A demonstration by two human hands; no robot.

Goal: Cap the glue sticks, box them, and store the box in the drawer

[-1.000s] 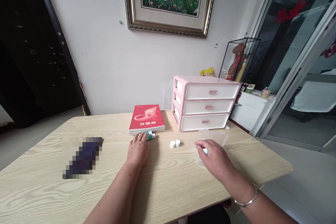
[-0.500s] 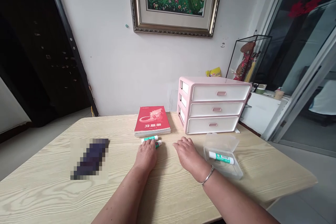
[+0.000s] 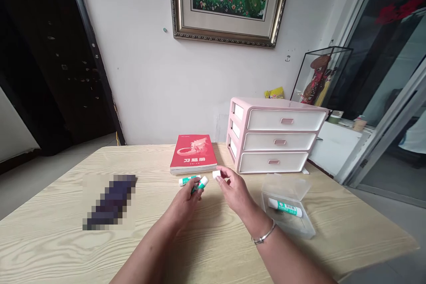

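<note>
My left hand (image 3: 185,200) grips a green-white glue stick (image 3: 201,184), tilted up; my right hand (image 3: 234,191) pinches a white cap (image 3: 216,174) narrowly, level with its tip. Second stick (image 3: 188,181) lies at 12 o'clock, clear plastic box (image 3: 286,186) at 2 o'clock.

Right hand (image 3: 235,191) now pinches a white cap (image 3: 216,174)

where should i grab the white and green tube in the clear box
Pinch the white and green tube around its middle, coming down from above. It lies on its side, slanted in the open clear plastic box, so its round barrel is exposed on top, while the box walls would hinder a side approach.
</note>
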